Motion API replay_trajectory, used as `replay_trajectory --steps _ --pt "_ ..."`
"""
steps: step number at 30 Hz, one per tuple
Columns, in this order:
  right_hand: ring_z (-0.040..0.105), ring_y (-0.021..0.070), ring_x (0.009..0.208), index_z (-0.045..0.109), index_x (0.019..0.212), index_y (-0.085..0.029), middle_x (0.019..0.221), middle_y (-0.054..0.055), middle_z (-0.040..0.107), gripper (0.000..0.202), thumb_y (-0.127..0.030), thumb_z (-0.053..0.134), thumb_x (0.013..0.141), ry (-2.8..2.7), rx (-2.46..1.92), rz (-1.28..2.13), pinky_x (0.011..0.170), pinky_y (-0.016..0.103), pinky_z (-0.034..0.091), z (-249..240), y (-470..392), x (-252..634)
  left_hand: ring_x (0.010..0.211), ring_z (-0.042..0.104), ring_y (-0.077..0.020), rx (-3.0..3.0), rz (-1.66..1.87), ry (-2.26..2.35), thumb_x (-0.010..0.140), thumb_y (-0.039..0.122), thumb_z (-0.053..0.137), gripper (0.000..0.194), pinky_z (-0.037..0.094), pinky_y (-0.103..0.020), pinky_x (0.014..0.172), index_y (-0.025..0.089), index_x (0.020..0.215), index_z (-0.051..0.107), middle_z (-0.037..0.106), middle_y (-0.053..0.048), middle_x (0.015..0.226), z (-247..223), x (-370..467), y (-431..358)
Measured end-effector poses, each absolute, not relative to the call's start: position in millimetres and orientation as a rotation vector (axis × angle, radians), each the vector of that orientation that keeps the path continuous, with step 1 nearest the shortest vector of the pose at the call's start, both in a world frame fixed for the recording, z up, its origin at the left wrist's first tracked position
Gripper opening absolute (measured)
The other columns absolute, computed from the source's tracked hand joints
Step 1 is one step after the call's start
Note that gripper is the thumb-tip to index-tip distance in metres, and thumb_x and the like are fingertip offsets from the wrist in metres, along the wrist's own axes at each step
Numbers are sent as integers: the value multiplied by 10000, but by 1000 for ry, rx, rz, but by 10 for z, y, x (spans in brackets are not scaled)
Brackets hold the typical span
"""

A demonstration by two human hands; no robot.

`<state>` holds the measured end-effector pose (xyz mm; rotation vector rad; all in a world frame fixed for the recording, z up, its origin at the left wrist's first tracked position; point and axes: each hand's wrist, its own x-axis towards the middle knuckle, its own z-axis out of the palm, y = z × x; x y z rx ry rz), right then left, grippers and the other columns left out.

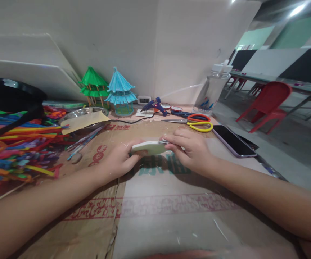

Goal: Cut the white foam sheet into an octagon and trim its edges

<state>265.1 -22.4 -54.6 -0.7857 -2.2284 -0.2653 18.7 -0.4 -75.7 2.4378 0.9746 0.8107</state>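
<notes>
Just above the cardboard-covered table [90, 216], a thin, pale green-white flat disc [151, 147] is held nearly level between my two hands. My left hand [124, 156] grips its left edge, thumb below and fingers behind. At the disc's right end, my right hand [189, 147] pinches with thumb and forefinger; a small whitish strip or edge shows at the fingertips, too blurred to name. Behind the hands stand a light-blue model pavilion [120, 93] and a green model pavilion [93, 86], both with layered pointed roofs.
Colourful pipe cleaners [17, 151] pile up at left, beside a metal bowl [85, 115]. Scissors [200, 124] and a blue glue gun [155, 107] lie behind the hands. A phone [233, 140] and a clear bottle [212, 90] are at right. A red chair [266, 100] stands beyond.
</notes>
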Motion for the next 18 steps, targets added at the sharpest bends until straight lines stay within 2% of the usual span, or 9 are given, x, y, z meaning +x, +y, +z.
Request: replay_trajectory --steps 3,9,13,18 --pt "581 175 704 713 1062 -161 770 60 674 262 -283 491 996 -2214 -789 -246 655 304 436 -562 -215 2653 821 660 -200 2433 807 962 928 285 477 253 516 -297 783 203 1058 679 734 -31 939 -748 195 -4" --pt "602 195 760 691 1124 -161 829 76 693 277 -310 500 990 -2220 -802 -254 699 323 468 -583 -207 2651 863 668 -213 2424 808 1023 934 290 489 321 516 -320 825 206 1195 654 743 -40 999 -776 183 6" --pt "604 201 768 690 1135 -165 837 81 692 289 -316 487 995 -2246 -819 -265 710 334 464 -567 -225 2641 883 672 -220 2431 791 1014 930 273 493 316 516 -323 831 216 1192 659 745 -45 1032 -796 175 5" --pt "622 214 809 688 1150 -180 878 86 705 290 -335 507 984 -2206 -835 -258 730 346 481 -586 -187 2669 858 674 -219 2372 843 1067 943 353 500 307 515 -312 803 201 1158 660 746 -40 973 -785 181 16"
